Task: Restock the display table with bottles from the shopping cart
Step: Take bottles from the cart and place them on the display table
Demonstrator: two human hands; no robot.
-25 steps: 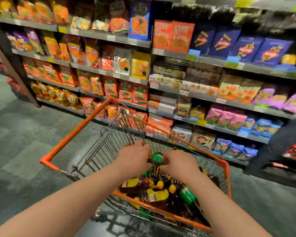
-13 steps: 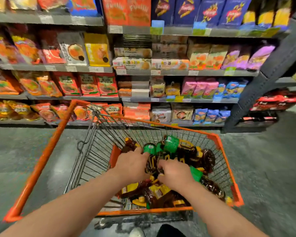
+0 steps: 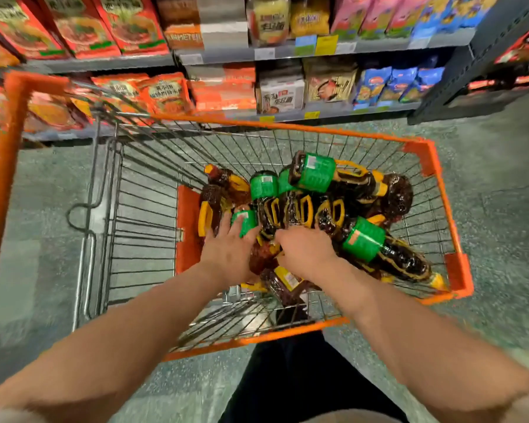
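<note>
Head camera is looking down into the shopping cart (image 3: 437, 184), where we are seeing a heap of dark bottles (image 3: 300, 209) with green caps and yellow handles lying on their sides in the wire basket. We are reaching both arms in: the left hand (image 3: 229, 248) is resting on the pile with fingers spread over a green-capped bottle (image 3: 244, 220), and the right hand (image 3: 307, 250) is digging into the bottles beside it (its fingertips are hidden, so we cannot tell whether it is gripping one). Store shelves (image 3: 287, 50) of packaged food are standing beyond the cart.
</note>
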